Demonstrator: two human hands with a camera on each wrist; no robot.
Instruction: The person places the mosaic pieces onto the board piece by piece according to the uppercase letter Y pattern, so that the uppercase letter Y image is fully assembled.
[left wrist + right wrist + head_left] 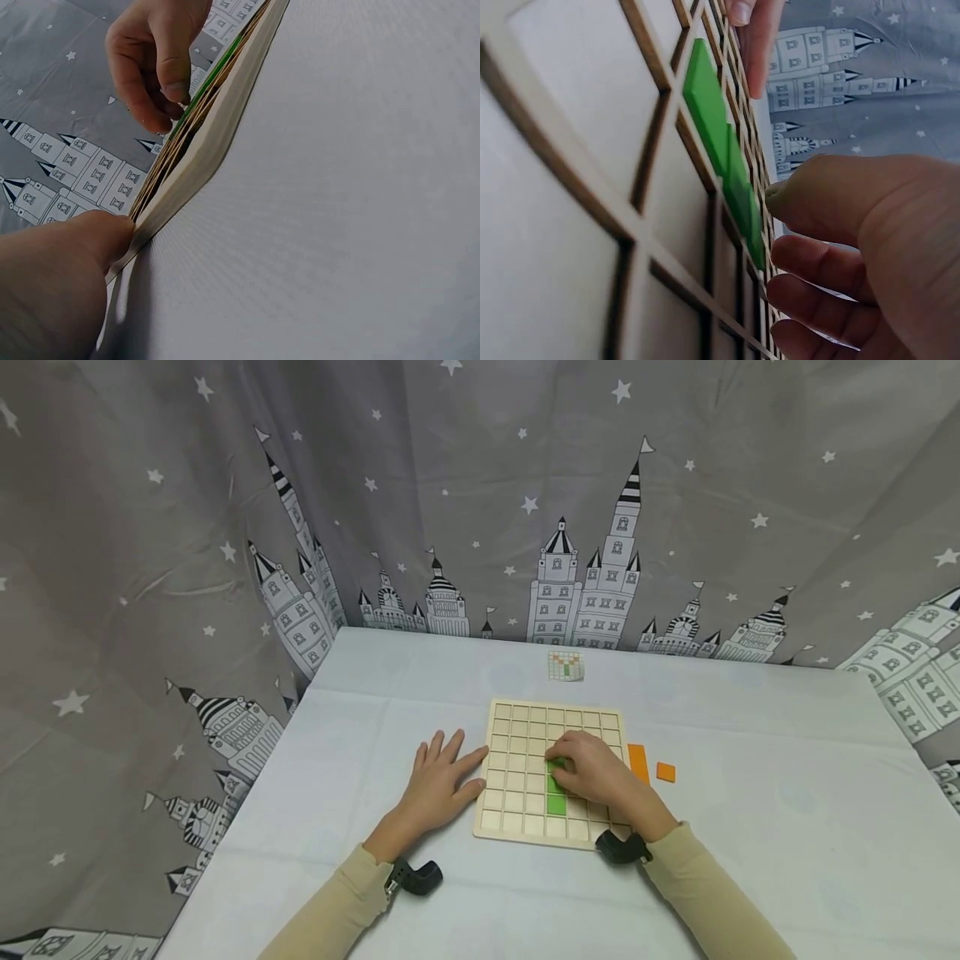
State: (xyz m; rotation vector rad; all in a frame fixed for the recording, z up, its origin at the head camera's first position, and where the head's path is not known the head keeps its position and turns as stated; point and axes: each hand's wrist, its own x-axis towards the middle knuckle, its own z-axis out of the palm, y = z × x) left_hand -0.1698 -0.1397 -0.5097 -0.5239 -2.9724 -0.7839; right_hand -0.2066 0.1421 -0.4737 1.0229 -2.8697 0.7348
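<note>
A pale wooden grid board (515, 780) lies on the white-covered table. Bright green square tiles (557, 805) sit in a column of its cells, and in the right wrist view the nearest green tile (705, 105) lies in the grid. Over the far end of that column is my right hand (596, 770), thumb and fingers loosely bent and apart, fingertips right at the tiles. My left hand (438, 783) rests spread on the table, its thumb and index fingertip at the board's left edge. In the left wrist view the left thumb (105, 234) meets the board's side.
An orange strip (638, 764) lies along the board's right edge, with a single orange square tile (665, 772) beside it. Behind the board is a small card (566, 666) printed with a coloured grid. A grey castle-patterned curtain (465, 485) hangs around the table (787, 793).
</note>
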